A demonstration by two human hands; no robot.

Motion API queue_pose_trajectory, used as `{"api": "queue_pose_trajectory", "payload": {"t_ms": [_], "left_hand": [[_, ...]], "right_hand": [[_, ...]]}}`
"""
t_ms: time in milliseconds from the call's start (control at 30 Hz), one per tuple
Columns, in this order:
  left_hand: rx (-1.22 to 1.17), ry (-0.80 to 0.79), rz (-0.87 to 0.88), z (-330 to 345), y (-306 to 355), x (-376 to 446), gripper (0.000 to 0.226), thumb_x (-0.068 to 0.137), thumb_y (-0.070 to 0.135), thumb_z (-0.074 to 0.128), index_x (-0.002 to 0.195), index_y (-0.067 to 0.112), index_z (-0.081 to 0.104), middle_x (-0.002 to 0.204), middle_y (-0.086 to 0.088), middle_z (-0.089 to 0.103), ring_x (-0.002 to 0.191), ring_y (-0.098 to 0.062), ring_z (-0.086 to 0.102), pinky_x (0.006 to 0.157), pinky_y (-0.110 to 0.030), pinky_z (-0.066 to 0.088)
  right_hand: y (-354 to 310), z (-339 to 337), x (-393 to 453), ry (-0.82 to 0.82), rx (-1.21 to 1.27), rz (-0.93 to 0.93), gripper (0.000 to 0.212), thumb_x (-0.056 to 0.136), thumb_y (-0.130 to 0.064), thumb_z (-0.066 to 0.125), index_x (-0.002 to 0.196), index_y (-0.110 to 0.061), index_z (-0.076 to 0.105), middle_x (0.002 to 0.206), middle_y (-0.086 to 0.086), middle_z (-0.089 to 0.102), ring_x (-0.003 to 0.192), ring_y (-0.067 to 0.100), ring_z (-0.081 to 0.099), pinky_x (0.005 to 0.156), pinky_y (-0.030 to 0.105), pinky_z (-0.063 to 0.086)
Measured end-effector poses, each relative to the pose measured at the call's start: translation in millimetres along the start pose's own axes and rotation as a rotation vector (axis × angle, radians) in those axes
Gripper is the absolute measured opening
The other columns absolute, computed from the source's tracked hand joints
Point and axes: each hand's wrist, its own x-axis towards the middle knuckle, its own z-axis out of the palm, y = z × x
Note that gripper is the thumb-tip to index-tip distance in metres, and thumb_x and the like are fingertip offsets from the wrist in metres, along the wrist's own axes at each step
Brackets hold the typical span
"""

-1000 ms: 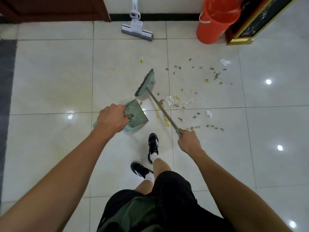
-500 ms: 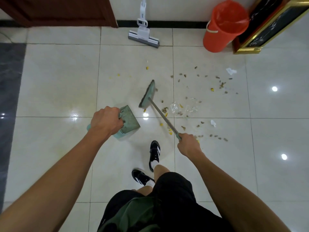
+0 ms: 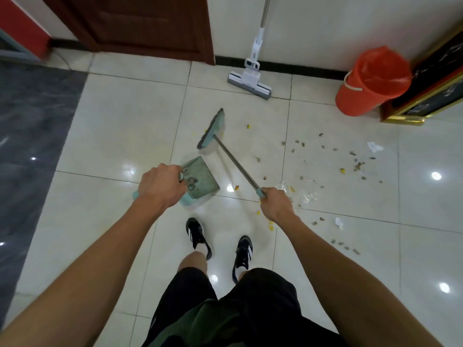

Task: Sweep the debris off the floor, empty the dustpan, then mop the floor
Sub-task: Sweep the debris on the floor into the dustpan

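Your left hand (image 3: pixel 160 187) is wrapped round the handle of the dustpan (image 3: pixel 200 177), held low over the floor (image 3: pixel 120 126). Your right hand (image 3: pixel 275 202) grips the end of the broom (image 3: pixel 213 130), whose head sits just beyond the pan. You look to be early in the sweeping: most debris (image 3: pixel 355 166) lies scattered to your right, well apart from the pan. Emptying into the red bin (image 3: pixel 370 81) and using the mop (image 3: pixel 250 81) by the wall are not yet done.
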Motion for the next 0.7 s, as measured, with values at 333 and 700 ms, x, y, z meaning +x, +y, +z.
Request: {"api": "queue_pose_trajectory", "payload": {"t_ms": [333, 700], "left_hand": [[-0.026, -0.021, -0.039, -28, -116, 114, 0.017, 0.088, 0.034, 0.056, 0.089, 0.020, 0.065, 0.072, -0.001, 0.053, 0.064, -0.025, 0.051, 0.062, -0.032, 0.041], [-0.073, -0.009, 0.014, -48, -189, 212, 0.017, 0.087, 0.034, 0.054, 0.076, 0.021, 0.058, 0.063, 0.002, 0.048, 0.056, -0.021, 0.047, 0.048, -0.024, 0.029]], "right_hand": [[-150, 14, 101, 0.006, 0.028, -0.013, 0.023, 0.098, -0.015, 0.045, 0.110, -0.012, 0.064, 0.103, 0.013, 0.064, 0.090, 0.032, 0.061, 0.075, 0.036, 0.052], [-240, 37, 174, -0.075, -0.109, 0.084, 0.034, 0.096, -0.011, 0.044, 0.126, -0.019, 0.060, 0.099, 0.005, 0.059, 0.089, 0.027, 0.060, 0.070, 0.032, 0.046]]}}
